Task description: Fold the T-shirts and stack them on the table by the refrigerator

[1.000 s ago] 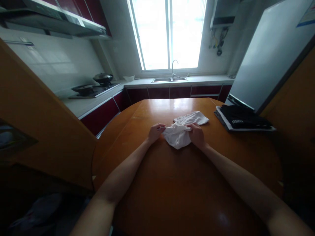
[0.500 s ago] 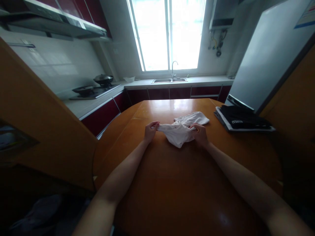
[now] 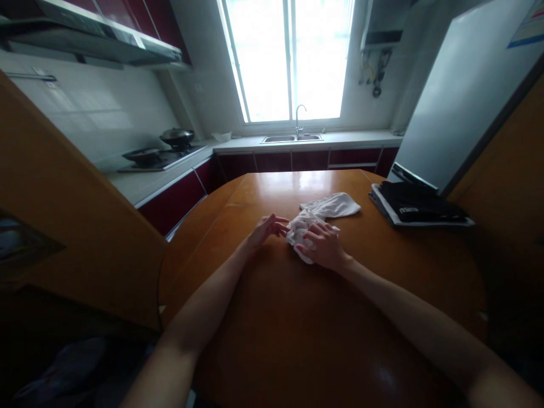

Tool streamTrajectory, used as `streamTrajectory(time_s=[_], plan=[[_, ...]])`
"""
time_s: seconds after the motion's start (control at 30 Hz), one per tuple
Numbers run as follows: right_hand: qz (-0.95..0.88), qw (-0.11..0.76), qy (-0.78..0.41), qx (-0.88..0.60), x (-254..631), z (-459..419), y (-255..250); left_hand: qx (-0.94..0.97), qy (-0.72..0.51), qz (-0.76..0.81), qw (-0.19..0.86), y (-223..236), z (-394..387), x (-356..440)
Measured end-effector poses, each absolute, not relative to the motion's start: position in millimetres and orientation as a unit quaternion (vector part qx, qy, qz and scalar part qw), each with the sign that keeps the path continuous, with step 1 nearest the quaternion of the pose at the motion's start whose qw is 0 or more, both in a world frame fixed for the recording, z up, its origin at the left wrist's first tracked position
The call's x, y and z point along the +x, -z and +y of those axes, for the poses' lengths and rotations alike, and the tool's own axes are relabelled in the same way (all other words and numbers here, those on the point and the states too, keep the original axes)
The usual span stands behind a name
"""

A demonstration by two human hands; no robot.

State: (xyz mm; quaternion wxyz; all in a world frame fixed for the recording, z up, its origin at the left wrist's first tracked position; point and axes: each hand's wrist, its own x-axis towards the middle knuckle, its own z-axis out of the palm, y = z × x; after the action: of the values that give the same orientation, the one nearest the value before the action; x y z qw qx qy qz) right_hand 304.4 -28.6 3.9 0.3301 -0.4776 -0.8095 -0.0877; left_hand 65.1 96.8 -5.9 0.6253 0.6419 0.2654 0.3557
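A white garment (image 3: pixel 335 205) lies crumpled on the wooden table, its near part bunched up and its far part flatter toward the right. Its exact kind does not show. My right hand (image 3: pixel 323 245) rests on the bunched part from above, fingers spread over the fabric. At the left edge of the bunch is my left hand (image 3: pixel 268 228), fingers stretched out and apart, their tips close to the cloth. Whether those tips touch it I cannot tell.
The round-edged wooden table (image 3: pixel 272 317) spreads around both arms. A stack of folded dark and light clothes (image 3: pixel 419 205) lies at the right, by the fridge (image 3: pixel 463 85). Behind are a counter with a sink (image 3: pixel 293 138) and a stove with pans (image 3: pixel 176 137).
Both hands have let go of the stretched edge of the garment. Its near part is now bunched, and my right hand has moved left onto it with fingers spread.
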Motion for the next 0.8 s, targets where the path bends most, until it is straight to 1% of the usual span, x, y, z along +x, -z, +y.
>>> streamTrajectory(time_s=[0.07,0.1,0.17,0.2,0.27,0.4,0.5,0.57,0.63,0.73,0.8], plan=[[-0.817,0.283,0.056,-0.498,291,-31,1,0.648,-0.345,0.263,0.626,5,96,66],[-0.815,0.271,0.038,-0.511,288,-30,4,0.647,-0.363,0.278,0.61,6,96,66],[-0.798,0.284,0.008,-0.531,290,-24,8,0.635,-0.43,0.331,0.549,10,100,67],[-0.784,0.308,-0.004,-0.539,295,-20,10,0.627,-0.463,0.358,0.514,13,102,67],[-0.739,0.384,-0.021,-0.553,310,-12,11,0.617,-0.496,0.392,0.468,20,109,67],[-0.608,0.549,-0.069,-0.57,346,5,10,0.667,-0.479,0.392,0.415,31,119,71],[-0.527,0.63,-0.088,-0.564,366,14,7,0.737,-0.438,0.37,0.358,35,118,75],[-0.499,0.658,-0.099,-0.555,374,16,4,0.778,-0.402,0.359,0.322,35,114,77],[-0.487,0.669,-0.131,-0.547,380,15,-1,0.815,-0.379,0.338,0.277,35,111,78],[-0.495,0.661,-0.178,-0.535,389,4,-10,0.865,-0.353,0.278,0.226,33,106,81],[-0.509,0.653,-0.186,-0.529,397,-6,-14,0.887,-0.336,0.239,0.21,31,102,87]])
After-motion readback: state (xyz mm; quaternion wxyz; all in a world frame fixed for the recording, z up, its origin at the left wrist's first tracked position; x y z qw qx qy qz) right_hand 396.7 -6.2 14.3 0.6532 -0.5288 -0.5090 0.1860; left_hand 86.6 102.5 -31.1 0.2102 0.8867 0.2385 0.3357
